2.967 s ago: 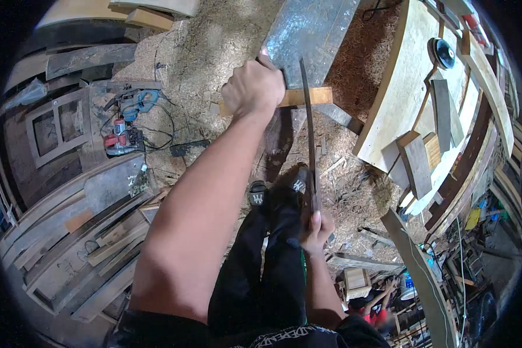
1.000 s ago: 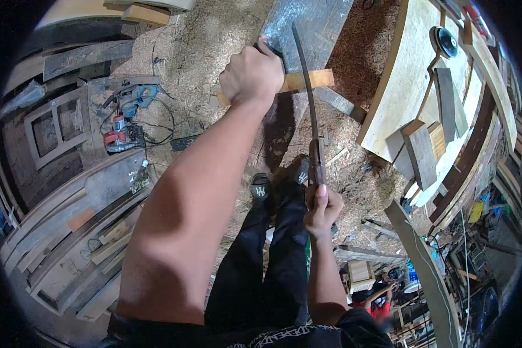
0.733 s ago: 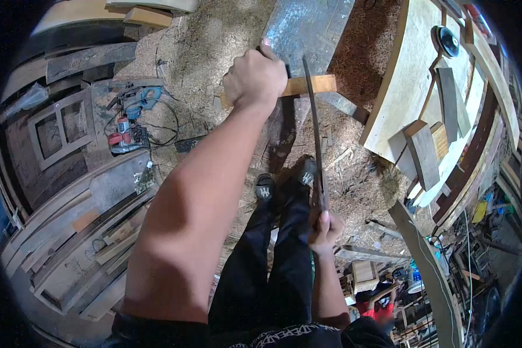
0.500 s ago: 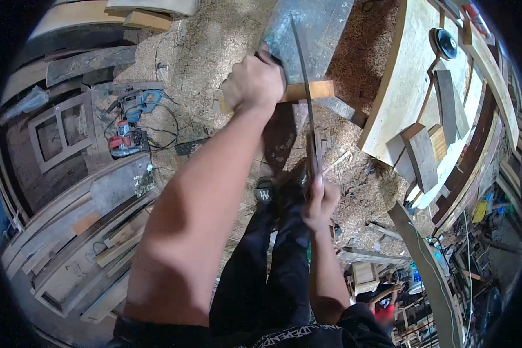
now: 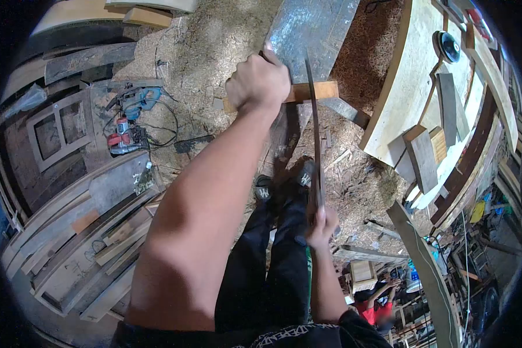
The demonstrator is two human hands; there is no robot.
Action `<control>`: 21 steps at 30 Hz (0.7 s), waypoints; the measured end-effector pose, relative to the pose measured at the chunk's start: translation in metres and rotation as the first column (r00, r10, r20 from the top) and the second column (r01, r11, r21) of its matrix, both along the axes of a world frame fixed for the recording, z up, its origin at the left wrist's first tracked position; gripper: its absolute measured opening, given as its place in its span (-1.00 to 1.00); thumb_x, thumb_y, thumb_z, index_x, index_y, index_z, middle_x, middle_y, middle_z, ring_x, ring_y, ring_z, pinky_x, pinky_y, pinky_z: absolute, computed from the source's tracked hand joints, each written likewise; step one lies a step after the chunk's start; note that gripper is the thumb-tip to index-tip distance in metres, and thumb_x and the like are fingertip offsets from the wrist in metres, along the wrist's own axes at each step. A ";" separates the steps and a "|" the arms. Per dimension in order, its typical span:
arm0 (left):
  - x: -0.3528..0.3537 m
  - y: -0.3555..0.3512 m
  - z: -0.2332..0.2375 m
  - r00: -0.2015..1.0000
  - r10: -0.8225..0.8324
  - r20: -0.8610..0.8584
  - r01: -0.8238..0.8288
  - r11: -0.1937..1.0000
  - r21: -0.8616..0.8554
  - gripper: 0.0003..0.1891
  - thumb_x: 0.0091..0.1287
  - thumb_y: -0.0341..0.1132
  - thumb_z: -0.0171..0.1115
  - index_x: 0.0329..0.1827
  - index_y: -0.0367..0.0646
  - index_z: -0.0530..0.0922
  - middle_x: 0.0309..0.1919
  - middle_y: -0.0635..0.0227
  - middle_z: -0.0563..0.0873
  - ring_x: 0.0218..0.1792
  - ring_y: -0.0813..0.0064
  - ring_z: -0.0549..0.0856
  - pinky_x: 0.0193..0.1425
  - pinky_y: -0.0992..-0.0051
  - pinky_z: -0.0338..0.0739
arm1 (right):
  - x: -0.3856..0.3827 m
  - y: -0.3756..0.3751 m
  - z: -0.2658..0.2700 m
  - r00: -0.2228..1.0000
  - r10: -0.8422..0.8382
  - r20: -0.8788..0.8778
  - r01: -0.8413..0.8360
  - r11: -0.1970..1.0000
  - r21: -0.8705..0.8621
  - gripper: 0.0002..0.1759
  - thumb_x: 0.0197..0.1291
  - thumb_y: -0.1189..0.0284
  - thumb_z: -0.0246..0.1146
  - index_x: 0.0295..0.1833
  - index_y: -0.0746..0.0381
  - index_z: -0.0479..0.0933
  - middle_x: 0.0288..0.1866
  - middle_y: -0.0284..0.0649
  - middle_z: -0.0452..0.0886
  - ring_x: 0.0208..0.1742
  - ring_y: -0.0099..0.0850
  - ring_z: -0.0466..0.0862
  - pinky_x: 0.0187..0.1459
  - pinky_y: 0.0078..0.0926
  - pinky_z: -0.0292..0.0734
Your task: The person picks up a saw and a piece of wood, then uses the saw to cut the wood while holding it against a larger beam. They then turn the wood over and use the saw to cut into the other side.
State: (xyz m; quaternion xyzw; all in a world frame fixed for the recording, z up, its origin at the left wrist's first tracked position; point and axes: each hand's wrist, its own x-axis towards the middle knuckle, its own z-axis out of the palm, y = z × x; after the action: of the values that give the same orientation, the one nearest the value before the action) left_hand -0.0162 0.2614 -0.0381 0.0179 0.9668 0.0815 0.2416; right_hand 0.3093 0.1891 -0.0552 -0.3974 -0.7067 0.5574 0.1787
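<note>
A short light-brown wood piece [image 5: 325,90] lies across the end of a grey-blue plank bench [image 5: 313,35]. My left hand [image 5: 258,81] is closed around the wood piece and rests at the bench's left edge. My right hand [image 5: 322,226] grips the handle end of a long thin handsaw [image 5: 316,139], with its fingers wrapped round it. The blade is seen nearly edge-on and crosses the wood piece to the right of my left hand. The saw's handle is mostly hidden by my fingers.
Blue and red power tools [image 5: 134,107] with cords lie at the left. Stacked boards [image 5: 93,232] fill the lower left. A curved pale panel [image 5: 400,104] holding wood blocks and a black disc [image 5: 448,46] stands at the right. Another person [image 5: 377,307] is at the lower right.
My right hand has drawn the saw back toward my body, so the blade's tip is nearer the wood piece. My left hand keeps its hold on the wood.
</note>
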 end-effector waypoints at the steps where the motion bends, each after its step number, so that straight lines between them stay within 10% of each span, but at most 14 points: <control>1: -0.004 -0.001 0.001 1.000 0.002 -0.003 -0.002 1.000 0.000 -0.36 0.67 0.09 -0.17 -0.06 -0.21 0.81 -0.09 -0.09 0.85 0.04 -0.04 0.84 0.21 0.10 0.68 | 0.010 -0.006 0.002 1.000 0.002 -0.003 -0.002 1.000 0.000 -0.43 0.59 0.25 0.09 -0.55 0.30 0.28 -0.66 -0.26 0.29 -0.65 -0.37 0.28 -0.50 -0.28 0.14; 10: 0.005 -0.004 -0.008 0.999 -0.036 -0.035 0.036 0.999 0.007 -0.36 0.68 0.09 -0.19 -0.04 -0.19 0.81 -0.10 -0.06 0.86 0.04 -0.04 0.84 0.26 0.10 0.64 | -0.062 0.036 -0.002 0.998 -0.022 0.055 0.031 0.987 -0.155 -0.31 0.65 0.06 0.02 -0.60 0.24 0.34 -0.69 -0.42 0.35 -0.64 -0.55 0.31 -0.54 -0.41 0.09; 17: 0.000 -0.003 -0.006 0.999 -0.030 0.015 0.030 0.999 -0.014 -0.37 0.67 0.08 -0.18 -0.07 -0.21 0.80 -0.10 -0.05 0.86 0.03 -0.05 0.84 0.22 0.10 0.66 | 0.035 -0.019 0.003 1.000 -0.022 0.010 0.023 0.996 -0.091 -0.41 0.58 0.16 0.08 -0.54 0.29 0.37 -0.64 -0.24 0.34 -0.62 -0.35 0.36 -0.48 -0.30 0.16; 21: 0.001 -0.004 -0.005 1.000 -0.021 -0.015 0.021 1.000 0.005 -0.35 0.67 0.10 -0.19 -0.06 -0.21 0.81 -0.08 -0.07 0.85 0.05 -0.06 0.83 0.23 0.10 0.67 | -0.066 0.045 0.002 0.998 -0.007 0.061 0.017 0.986 -0.166 -0.31 0.64 0.08 0.02 -0.61 0.23 0.31 -0.69 -0.35 0.35 -0.65 -0.53 0.32 -0.53 -0.39 0.11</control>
State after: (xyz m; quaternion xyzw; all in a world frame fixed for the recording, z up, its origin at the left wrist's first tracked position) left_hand -0.0157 0.2578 -0.0434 0.0293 0.9681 0.0812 0.2353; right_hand 0.2431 0.2342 -0.0528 -0.4319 -0.6603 0.6012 0.1269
